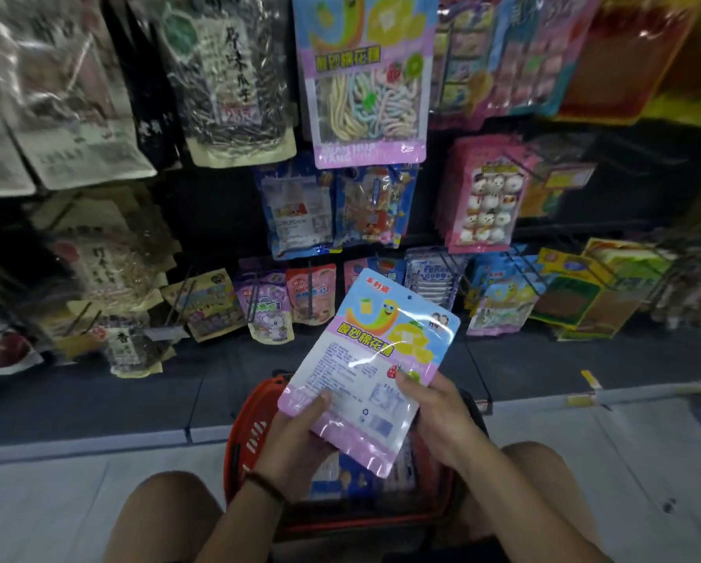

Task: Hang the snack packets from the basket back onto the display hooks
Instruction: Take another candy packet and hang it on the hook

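Display wall (219, 205) across the whole upper view, dark-backed, hung in rows with snack packets on wire hooks. Pale floor (625, 461) below it, bare knees at the bottom edge. Red basket (239, 436) standing on that floor between the knees, just in front of the lowest shelf, partly hidden behind both grips. More packets (340, 477) lying inside it, too blurred to tell their kind.

High on the wall at centre, hanging purple packet (365, 75) of striped candy ropes with a banana cartoon on top. To its left, clear bag of dark seeds (231, 75). Lower right of it, pink stack (487, 201) showing white round sweets.

Held packet (375, 359) up in the air above the basket, tilted, top edge toward the wall and clear of every hook. Same banana cartoon and purple band as on the hanging one.

Left grip (296, 436) clasping the lower left corner, thumb on the front face, fingers curled underneath. Right grip (438, 416) pinching the right edge, thumb on the front near a strawberry print.

Dark bead bracelet (265, 487) round the left wrist. Small yellow tag (590, 379) by the shelf edge, far right.
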Demonstrator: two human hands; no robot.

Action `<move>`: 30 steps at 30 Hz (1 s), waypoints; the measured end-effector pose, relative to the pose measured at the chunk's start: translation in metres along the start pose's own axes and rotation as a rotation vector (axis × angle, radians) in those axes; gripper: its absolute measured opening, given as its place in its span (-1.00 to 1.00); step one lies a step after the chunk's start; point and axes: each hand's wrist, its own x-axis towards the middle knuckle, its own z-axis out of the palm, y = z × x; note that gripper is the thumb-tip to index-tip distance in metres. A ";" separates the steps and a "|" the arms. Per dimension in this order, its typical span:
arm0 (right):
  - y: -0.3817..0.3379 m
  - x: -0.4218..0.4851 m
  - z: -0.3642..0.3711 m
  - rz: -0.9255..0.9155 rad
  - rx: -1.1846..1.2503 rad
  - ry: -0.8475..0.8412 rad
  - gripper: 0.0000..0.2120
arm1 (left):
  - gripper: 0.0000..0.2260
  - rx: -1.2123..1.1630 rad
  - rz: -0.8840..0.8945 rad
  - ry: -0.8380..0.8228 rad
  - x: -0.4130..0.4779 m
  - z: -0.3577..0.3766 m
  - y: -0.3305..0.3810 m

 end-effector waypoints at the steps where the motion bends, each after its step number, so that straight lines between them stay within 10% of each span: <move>1: -0.008 0.002 -0.001 -0.020 -0.022 -0.013 -0.69 | -0.68 0.000 0.001 0.016 0.001 0.001 0.010; 8: -0.045 0.009 0.007 -0.171 -0.134 -0.022 -0.83 | -0.52 0.148 0.128 0.329 0.014 0.008 0.030; 11: -0.057 0.010 0.017 -0.312 -0.315 0.146 -0.90 | -0.44 0.559 0.395 0.455 0.015 0.019 0.036; 19: -0.102 -0.029 0.064 -0.639 -0.689 -0.069 -0.75 | -0.37 0.564 0.617 -0.112 -0.010 0.086 0.078; 30: -0.179 -0.012 0.043 -0.875 -1.050 -0.004 -0.32 | -0.68 0.331 0.640 -0.010 0.009 0.090 0.153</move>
